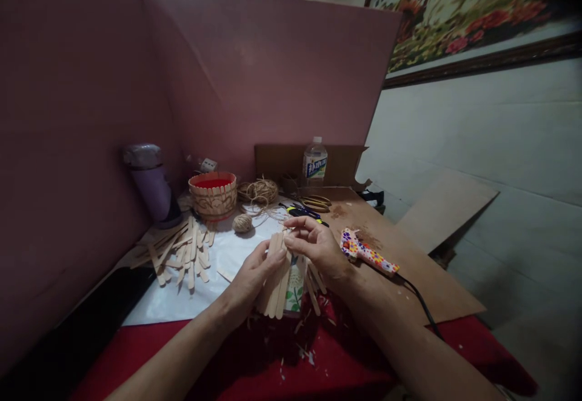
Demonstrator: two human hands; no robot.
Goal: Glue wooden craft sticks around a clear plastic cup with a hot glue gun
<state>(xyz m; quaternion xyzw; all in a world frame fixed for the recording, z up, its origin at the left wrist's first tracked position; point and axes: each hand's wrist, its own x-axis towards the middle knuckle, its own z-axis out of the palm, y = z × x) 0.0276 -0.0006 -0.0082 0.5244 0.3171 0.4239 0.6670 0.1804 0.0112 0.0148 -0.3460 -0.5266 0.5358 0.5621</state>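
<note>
Several flat wooden sticks (274, 289) stand side by side against a container with a leafy print (294, 286). My left hand (261, 265) is closed round the left side of this piece, its thumb across the sticks. At the top right edge of the sticks, my right hand (313, 243) has its thumb and index finger close together; what they pinch is too small to make out. More loose sticks (313, 292) lie just right of the container, under my right wrist. A flower-patterned glue gun (368, 255) rests on the brown board to the right.
Loose sticks (191, 252) are heaped at left, near a purple tumbler (152, 189). Behind are a stick-covered basket (213, 198), twine (261, 191), a twine ball (242, 223), scissors (316, 202), pliers (302, 212) and a bottle (315, 162). A black cord (421, 298) crosses the board (409, 286).
</note>
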